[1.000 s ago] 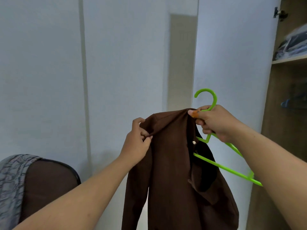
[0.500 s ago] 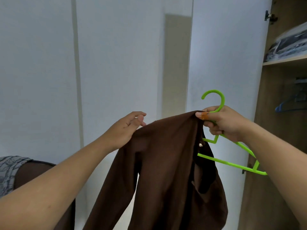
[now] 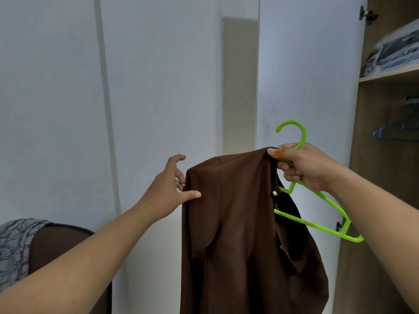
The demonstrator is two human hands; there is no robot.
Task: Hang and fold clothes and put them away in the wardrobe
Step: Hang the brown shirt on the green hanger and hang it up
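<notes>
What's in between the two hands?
In the head view, the brown jacket's shoulder stretches between them: the left hand touches its edge, the right hand holds its collar with the green hanger.

No text, label or number can be read. A small label inside the brown jacket (image 3: 238, 223) collar is too blurred to read.

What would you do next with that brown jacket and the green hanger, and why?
Probably slip the green hanger's free arm into the brown jacket's other shoulder: only one side sits on it, the right hand grips both, and the left hand is open.
</notes>
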